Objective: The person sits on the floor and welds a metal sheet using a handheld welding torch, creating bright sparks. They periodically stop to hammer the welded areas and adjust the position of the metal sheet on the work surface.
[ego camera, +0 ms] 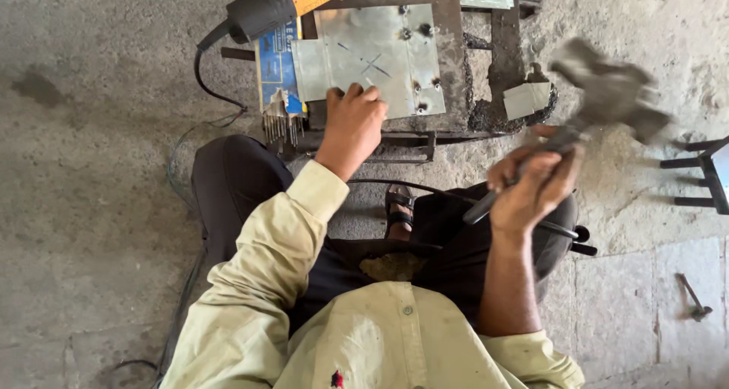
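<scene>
The metal sheet (pixel 376 58) is pressed flat on the low bench (pixel 448 93) by the left hand (pixel 351 127), while a raised hammer (pixel 607 93) is gripped by the right hand (pixel 535 184), so the striking step seems in hand and a well-aimed blow is called for.

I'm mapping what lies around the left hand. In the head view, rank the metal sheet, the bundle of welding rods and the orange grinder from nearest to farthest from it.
1. Metal sheet: under the left hand.
2. Welding rods: just left.
3. Orange grinder: top, farthest.
</scene>
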